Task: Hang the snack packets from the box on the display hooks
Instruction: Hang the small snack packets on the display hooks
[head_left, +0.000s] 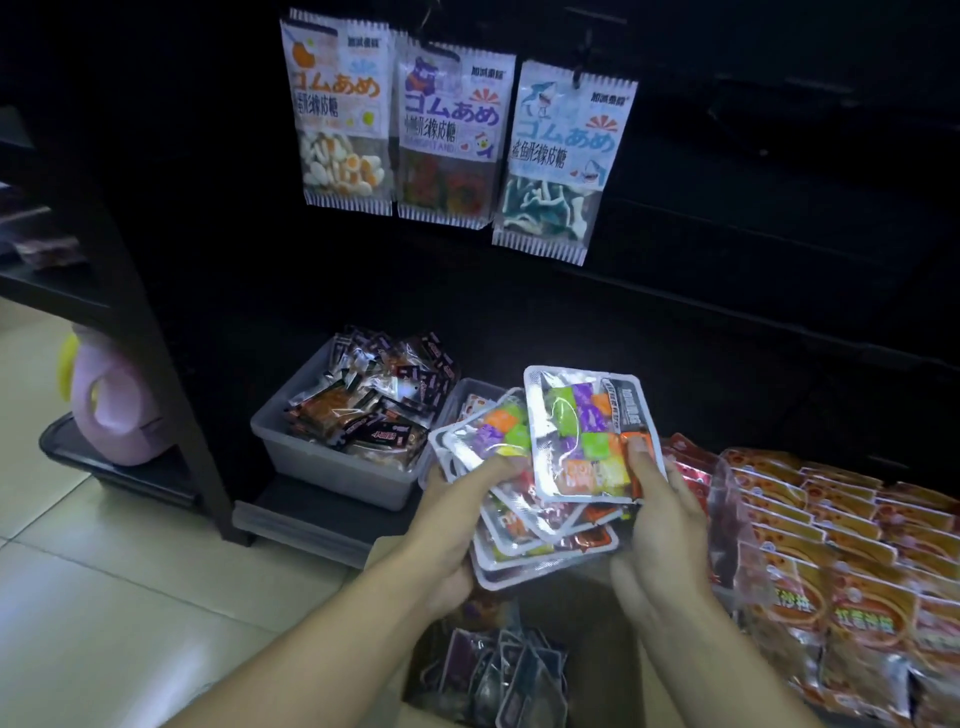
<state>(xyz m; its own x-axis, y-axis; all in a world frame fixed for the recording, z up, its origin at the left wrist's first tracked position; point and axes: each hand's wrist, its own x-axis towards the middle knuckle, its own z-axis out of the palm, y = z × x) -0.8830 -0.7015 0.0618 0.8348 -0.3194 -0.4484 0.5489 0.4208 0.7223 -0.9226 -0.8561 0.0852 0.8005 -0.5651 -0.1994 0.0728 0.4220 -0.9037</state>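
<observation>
My left hand (457, 525) grips a fanned stack of snack packets (524, 540) with colourful candy squares, held above the cardboard box (592, 613). My right hand (660, 519) pinches the top packet (587, 431) of that stack at its lower right corner, thumb on its face. More dark packets (498, 675) lie inside the box below. Three gummy bags hang on hooks on the dark display wall above: an orange-labelled bag (337, 114), a purple-labelled bag (449, 135) and a blue shark-printed bag (563, 161).
A grey bin (322, 457) full of small dark packets sits on the low shelf base. Rows of orange-red packets (841, 566) lie at the right. A pink jug (114, 415) stands at the left on a black tray. The floor is pale tile.
</observation>
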